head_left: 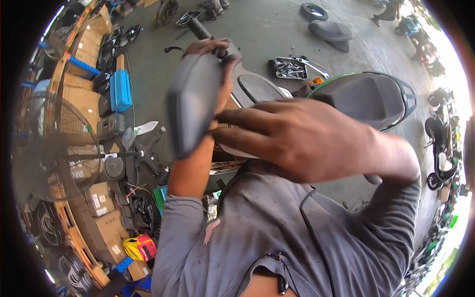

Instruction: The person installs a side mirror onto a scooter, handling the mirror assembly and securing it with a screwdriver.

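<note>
A black rear-view mirror, smeared by motion, stands tilted in front of my left forearm. My left hand is closed at the mirror's top end, beside the scooter's handlebar grip; the mirror covers part of the fingers. My right hand reaches across from the right, its fingers stretched out and slightly apart. Its fingertips lie close to the mirror's edge and my left wrist; whether they touch cannot be told. The thumb is hidden. Beneath both arms is the scooter with its dark seat.
An open tool case with a wrench lies on the floor beyond the scooter. Farther back are a tire and a loose seat. To the left stand a fan, a blue toolbox and cardboard boxes.
</note>
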The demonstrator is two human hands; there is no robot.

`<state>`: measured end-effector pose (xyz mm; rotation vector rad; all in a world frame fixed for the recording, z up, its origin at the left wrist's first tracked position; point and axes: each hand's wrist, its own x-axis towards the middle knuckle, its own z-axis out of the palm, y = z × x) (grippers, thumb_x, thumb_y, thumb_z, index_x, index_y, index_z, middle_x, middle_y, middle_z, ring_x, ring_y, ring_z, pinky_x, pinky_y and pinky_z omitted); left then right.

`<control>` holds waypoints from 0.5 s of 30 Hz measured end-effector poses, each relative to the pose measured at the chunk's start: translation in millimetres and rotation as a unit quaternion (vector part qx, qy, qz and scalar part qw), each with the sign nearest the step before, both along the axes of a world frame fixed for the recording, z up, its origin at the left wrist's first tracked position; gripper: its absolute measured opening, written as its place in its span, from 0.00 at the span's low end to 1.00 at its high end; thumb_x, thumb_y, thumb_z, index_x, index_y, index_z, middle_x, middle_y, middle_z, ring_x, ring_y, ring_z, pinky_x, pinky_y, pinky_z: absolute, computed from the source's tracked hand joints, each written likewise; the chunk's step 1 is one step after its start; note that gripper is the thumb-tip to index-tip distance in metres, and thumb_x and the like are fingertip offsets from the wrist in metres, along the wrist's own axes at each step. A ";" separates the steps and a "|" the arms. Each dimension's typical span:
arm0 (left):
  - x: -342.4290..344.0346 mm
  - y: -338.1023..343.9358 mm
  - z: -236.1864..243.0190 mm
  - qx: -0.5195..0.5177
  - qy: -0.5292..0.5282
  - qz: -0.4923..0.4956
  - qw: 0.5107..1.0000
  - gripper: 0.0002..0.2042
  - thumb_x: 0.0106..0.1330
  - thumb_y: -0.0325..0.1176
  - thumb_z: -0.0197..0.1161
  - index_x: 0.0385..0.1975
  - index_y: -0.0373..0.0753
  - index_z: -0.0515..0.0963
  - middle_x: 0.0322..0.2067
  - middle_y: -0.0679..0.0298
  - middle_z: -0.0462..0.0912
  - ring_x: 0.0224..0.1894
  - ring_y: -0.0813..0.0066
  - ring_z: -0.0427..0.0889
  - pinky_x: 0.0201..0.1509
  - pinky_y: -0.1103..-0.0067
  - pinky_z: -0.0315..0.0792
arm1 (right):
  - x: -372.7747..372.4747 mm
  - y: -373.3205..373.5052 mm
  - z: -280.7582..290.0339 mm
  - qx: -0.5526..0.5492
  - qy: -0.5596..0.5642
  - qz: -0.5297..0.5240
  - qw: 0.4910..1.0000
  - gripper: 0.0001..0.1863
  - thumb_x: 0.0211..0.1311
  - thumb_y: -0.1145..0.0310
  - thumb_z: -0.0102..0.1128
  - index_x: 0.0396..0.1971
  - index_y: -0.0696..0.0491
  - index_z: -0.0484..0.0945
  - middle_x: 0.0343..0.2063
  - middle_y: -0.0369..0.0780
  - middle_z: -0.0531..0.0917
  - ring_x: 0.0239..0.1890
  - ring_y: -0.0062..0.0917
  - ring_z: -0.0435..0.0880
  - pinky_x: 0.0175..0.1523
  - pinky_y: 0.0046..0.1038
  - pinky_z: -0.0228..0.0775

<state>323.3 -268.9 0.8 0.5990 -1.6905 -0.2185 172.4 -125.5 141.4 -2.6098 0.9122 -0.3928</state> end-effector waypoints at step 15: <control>-31.9 -31.5 36.4 0.274 0.604 -0.106 0.740 0.38 0.63 0.65 0.57 0.63 0.46 0.57 0.48 0.58 0.71 0.46 0.68 0.75 0.48 0.69 0.77 | -77.6 -116.7 -163.6 0.103 -0.136 -0.126 0.977 0.17 0.64 0.74 0.55 0.53 0.54 0.78 0.49 0.47 0.80 0.49 0.42 0.81 0.56 0.36 0.72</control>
